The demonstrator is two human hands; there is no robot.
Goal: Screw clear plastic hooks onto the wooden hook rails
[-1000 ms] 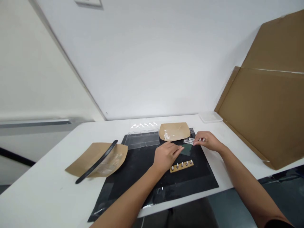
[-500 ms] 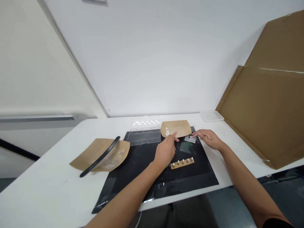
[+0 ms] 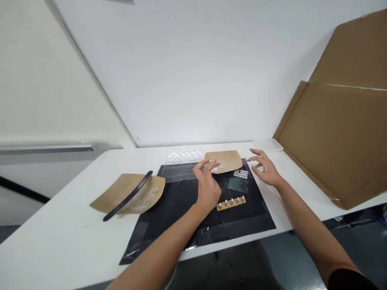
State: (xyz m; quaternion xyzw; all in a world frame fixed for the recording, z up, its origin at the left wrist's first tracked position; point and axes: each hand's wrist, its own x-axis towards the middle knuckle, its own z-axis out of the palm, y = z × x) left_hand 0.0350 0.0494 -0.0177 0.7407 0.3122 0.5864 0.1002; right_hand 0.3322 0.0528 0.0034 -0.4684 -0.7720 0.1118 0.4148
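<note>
My left hand [image 3: 208,187] is raised over the black rectangular sheet mat [image 3: 178,213], fingers bent, fingertips in front of the near left corner of a shallow brown paper tray [image 3: 229,159]. Cannot tell whether a small piece sits between those fingertips. My right hand [image 3: 266,171] is open, thumb and fingers spread apart, nothing visible in it; it hovers by the mat's right edge, toward the back corner.

Nearest the right hand: a small sheet of round white dots in rows [image 3: 241,174], on the mat near its back right corner, just in front of the paper tray. Next toward me, a translucent greenish square of film [image 3: 238,185]. Nearer the mat's front edge, in its right half: a narrow tan strip bearing five upright metal pegs with white tops [image 3: 231,204], untouched by either hand.

The paper tray overlaps the mat's back edge. To its left, a clear compartmented plastic tray [image 3: 178,173] lies at the mat's back left corner.

By the mat's left edge, a larger brown paper tray [image 3: 113,191] holds clear plastic pieces [image 3: 148,197]; a curved black strip [image 3: 128,197] lies across it. At the back edge of the white tabletop [image 3: 60,241], toward the right, a shallow translucent plastic container [image 3: 267,146] stands beside an opened brown cardboard box [image 3: 338,137].
</note>
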